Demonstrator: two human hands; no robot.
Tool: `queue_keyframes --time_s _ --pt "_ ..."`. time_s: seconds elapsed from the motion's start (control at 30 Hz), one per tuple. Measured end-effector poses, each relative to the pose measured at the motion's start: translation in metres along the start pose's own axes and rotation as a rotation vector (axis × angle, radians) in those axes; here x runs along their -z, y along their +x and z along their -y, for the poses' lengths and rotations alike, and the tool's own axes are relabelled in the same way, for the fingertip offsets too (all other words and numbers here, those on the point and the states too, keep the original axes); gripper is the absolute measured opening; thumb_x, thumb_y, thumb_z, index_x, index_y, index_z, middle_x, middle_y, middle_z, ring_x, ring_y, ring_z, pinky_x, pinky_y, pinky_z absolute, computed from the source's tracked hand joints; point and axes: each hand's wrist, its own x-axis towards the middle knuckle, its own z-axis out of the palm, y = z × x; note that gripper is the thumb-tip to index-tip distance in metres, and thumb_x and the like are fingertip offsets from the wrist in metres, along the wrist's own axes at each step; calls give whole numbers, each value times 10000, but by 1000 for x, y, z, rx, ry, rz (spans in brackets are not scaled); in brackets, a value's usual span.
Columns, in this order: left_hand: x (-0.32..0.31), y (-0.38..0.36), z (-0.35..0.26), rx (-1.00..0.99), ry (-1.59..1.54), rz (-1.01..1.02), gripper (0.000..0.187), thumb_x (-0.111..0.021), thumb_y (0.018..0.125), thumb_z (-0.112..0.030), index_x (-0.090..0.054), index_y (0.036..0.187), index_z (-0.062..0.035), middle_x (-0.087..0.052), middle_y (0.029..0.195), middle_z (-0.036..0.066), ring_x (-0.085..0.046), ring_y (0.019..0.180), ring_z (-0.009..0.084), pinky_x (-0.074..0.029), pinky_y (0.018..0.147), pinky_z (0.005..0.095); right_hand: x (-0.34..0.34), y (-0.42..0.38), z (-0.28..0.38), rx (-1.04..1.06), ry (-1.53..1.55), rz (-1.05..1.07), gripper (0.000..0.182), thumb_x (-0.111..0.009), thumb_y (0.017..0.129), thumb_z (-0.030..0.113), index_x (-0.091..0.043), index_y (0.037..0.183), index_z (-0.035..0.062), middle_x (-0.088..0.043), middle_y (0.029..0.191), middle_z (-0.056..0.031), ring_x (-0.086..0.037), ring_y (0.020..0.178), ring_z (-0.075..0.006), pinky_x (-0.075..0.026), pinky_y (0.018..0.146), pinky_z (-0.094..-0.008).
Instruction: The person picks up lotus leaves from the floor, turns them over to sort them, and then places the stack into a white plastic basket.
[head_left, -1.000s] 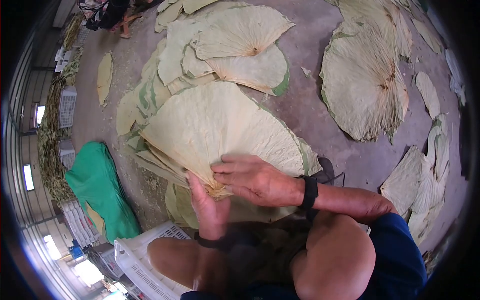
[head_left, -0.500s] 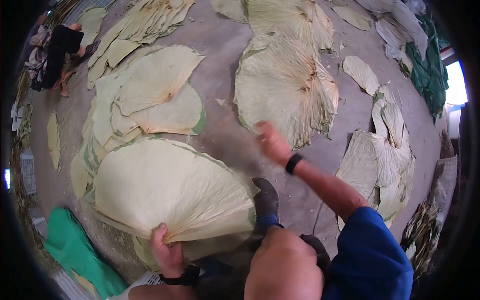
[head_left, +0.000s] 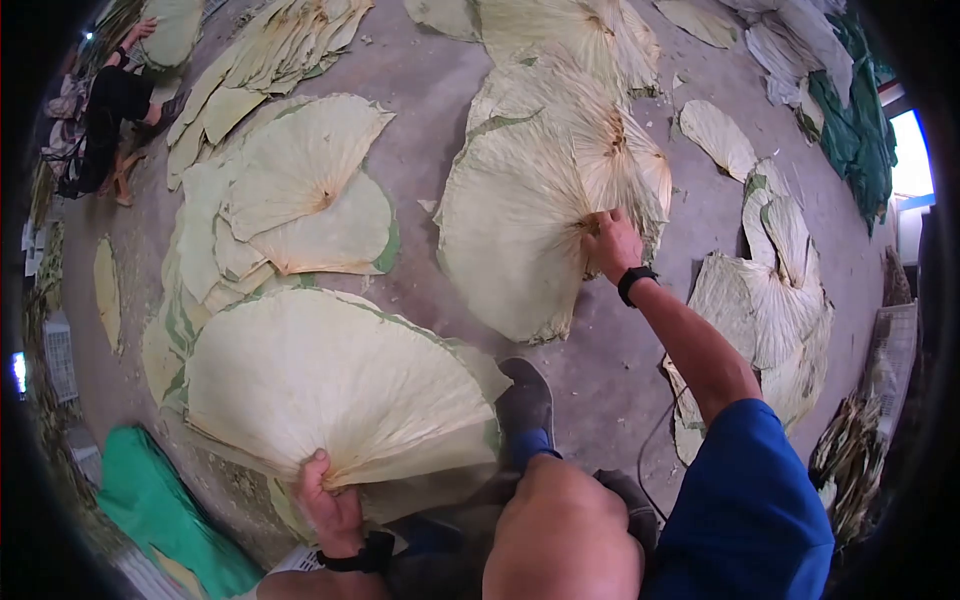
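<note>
My left hand (head_left: 332, 508) grips the base of a large fan-shaped dried lotus leaf (head_left: 320, 380), thumb on top and fingers underneath. Pale and spread wide, this leaf shows veins running out from the grip, with other leaves under its lower edge. Farther out, my right hand (head_left: 613, 245) is closed on the brownish vein centre of another dried lotus leaf (head_left: 510, 220). That one lies on top of a pile of leaves (head_left: 625, 170), its rounded end hanging over the pile's near side.
More leaf stacks lie at left (head_left: 300, 160) and right (head_left: 775, 310). A green cloth (head_left: 165, 510) is at lower left. My shoe (head_left: 527, 405) is between the left leaf and the right pile. Another person (head_left: 110, 110) sits at upper left, one hand on a leaf.
My right hand has moved right onto the leaf's centre and closed there. The top leaf has shifted toward me on its pile. My left hand keeps its hold.
</note>
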Motion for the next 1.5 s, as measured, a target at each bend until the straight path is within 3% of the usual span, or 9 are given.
queue_keyframes --time_s 0.33,0.4,0.47,0.53,0.7,0.97,1.2,1.4,1.5 --pt "-11 -2 1 -51 -30 -31 305 -635 848 -17 -612 1143 58 -636 1100 118 -615 1047 235 -492 984 401 -17 0 -2 -87 212 -127 304 -749 812 150 -625 1081 82 -611 1101 -111 -610 1073 -337 -516 871 -454" --pt "-12 -3 1 -86 -29 -56 265 -634 849 -15 -618 1103 58 -634 1079 118 -619 1029 237 -501 969 403 -11 7 0 -119 662 -99 259 -749 801 102 -634 1029 62 -641 1007 -120 -634 974 -343 -533 814 -420" --pt "-1 1 3 -85 -32 -64 259 -635 851 -23 -620 1096 59 -633 1075 121 -619 1027 238 -501 968 405 33 5 32 -91 723 -197 206 -723 802 37 -631 985 37 -641 914 -132 -643 891 -331 -541 761 -391" --pt "1 0 3 -77 -34 -69 254 -636 853 -32 -621 1089 60 -633 1071 124 -619 1024 238 -501 966 407 95 -2 69 433 450 -518 207 -673 808 -3 -621 1005 37 -632 951 -132 -646 891 -320 -542 746 -389" --pt "7 0 3 -38 2 -16 387 -639 856 -64 -578 1217 63 -626 1132 118 -618 1035 245 -497 970 413 115 -52 135 824 159 -217 239 -606 782 50 -587 1017 94 -572 1046 -100 -589 989 -298 -561 764 -405" --pt "1 -6 -2 -121 -23 -84 512 -653 832 -42 -526 1325 23 -615 1171 116 -619 1050 255 -513 959 425 -57 -49 103 593 117 188 176 -625 844 208 -581 970 94 -566 1011 -115 -593 990 -343 -541 822 -447" --pt "4 0 -1 -32 -51 -41 523 -656 825 -25 -524 1329 20 -618 1168 115 -622 1057 254 -511 969 416 -44 -38 94 609 456 80 202 -646 861 182 -656 1035 78 -630 1099 -122 -611 1039 -340 -530 868 -415" --pt "-17 -3 0 -165 -10 -40 414 -633 857 -72 -555 1241 63 -639 1122 140 -635 1046 277 -506 971 414 14 -47 122 351 809 51 331 -666 827 9 -671 1156 46 -668 1087 -150 -648 989 -338 -529 860 -386" --pt "-14 -7 -4 -18 -31 -29 454 -633 857 -68 -532 1281 60 -635 1144 147 -639 1049 283 -515 967 430 66 -77 168 562 694 -87 322 -694 827 -4 -695 1145 47 -677 1119 -130 -656 1013 -301 -543 870 -365"
